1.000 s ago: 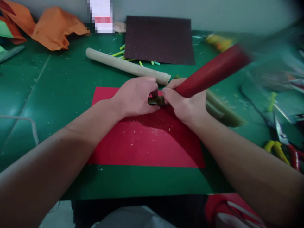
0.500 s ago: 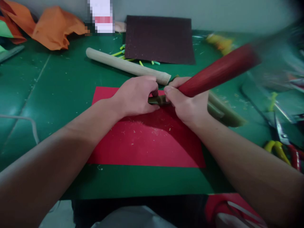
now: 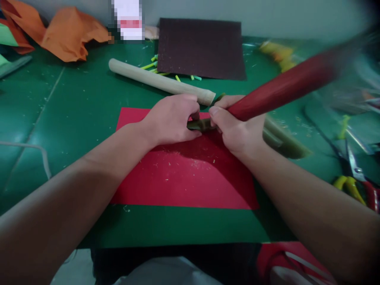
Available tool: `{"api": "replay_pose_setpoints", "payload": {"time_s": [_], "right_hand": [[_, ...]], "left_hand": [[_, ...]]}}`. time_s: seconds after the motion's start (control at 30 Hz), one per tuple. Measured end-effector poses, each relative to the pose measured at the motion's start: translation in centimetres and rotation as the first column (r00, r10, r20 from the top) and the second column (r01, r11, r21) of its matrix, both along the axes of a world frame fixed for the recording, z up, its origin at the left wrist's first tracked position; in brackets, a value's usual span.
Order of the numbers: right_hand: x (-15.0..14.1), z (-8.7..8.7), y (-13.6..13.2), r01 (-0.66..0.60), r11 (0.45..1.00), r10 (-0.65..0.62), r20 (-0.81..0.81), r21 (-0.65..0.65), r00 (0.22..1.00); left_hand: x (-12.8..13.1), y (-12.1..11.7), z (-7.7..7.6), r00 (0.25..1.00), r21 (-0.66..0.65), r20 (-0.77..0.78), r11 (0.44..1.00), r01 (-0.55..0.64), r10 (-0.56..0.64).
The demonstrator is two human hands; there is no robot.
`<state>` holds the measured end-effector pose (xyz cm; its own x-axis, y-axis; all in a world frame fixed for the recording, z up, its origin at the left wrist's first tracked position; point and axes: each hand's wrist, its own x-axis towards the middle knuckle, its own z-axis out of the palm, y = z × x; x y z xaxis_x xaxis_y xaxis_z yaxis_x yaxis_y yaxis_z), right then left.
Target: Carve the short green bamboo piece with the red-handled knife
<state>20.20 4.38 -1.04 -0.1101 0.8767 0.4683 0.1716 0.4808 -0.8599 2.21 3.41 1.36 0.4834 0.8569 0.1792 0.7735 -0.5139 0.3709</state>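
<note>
Over the far edge of a red sheet (image 3: pixel 184 178) my two hands meet. My left hand (image 3: pixel 172 120) is closed on the end of a small dark olive piece (image 3: pixel 200 125). My right hand (image 3: pixel 234 128) pinches that piece's other end and also grips a dark red rod (image 3: pixel 285 89) that slants up to the right, its far end blurred. Much of the olive piece is hidden by my fingers.
A pale wooden stick (image 3: pixel 160 82) lies just beyond my hands. Behind it are a dark brown sheet (image 3: pixel 202 47) and small green scraps (image 3: pixel 154 68). Orange cloth (image 3: pixel 68 33) sits far left. Olive sticks (image 3: pixel 282 138) lie right of my right hand, yellow and red handled cutters (image 3: pixel 356 188) at the right edge.
The red rod's far end has swung slightly up and to the right. Both hands stay on the olive piece, hardly moved.
</note>
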Motion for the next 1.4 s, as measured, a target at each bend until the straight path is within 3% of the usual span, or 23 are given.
{"api": "replay_pose_setpoints", "payload": {"time_s": [0.17, 0.3, 0.43, 0.6, 0.7, 0.87, 1.17, 1.4], "right_hand": [[0.05, -0.09, 0.15, -0.027, 0.999, 0.021, 0.125, 0.04, 0.992], [-0.13, -0.26, 0.18, 0.033, 0.998, -0.036, 0.048, 0.057, 0.998], [-0.16, -0.14, 0.14, 0.008, 0.999, -0.007, -0.008, 0.032, 1.0], [0.13, -0.23, 0.22, -0.026, 0.999, 0.023, 0.085, 0.031, 0.996], [0.11, -0.45, 0.24, 0.011, 0.997, -0.021, 0.131, 0.077, 0.991], [-0.21, -0.46, 0.21, 0.024, 0.997, -0.027, 0.03, 0.08, 0.999], [0.16, -0.72, -0.01, 0.026, 0.995, -0.035, 0.094, 0.097, 0.995], [-0.36, -0.41, 0.01, 0.034, 0.997, -0.032, -0.018, 0.074, 0.999]], "left_hand": [[-0.09, 0.0, -0.17, 0.999, 0.032, 0.032, 0.999, 0.02, -0.021], [-0.05, -0.09, -0.15, 1.0, 0.023, 0.02, 1.0, 0.011, -0.012], [0.0, -0.1, -0.12, 1.0, 0.018, 0.02, 1.0, -0.003, 0.003], [-0.02, -0.04, -0.15, 1.0, 0.029, 0.012, 1.0, 0.011, -0.011], [-0.04, -0.08, -0.18, 1.0, 0.036, 0.005, 0.999, 0.016, -0.017], [-0.03, -0.18, -0.13, 1.0, 0.027, 0.027, 1.0, 0.012, -0.013], [-0.02, -0.17, -0.04, 1.0, 0.011, 0.004, 1.0, 0.018, -0.018], [0.02, -0.15, -0.04, 1.0, 0.011, -0.001, 1.0, -0.003, 0.003]]}}
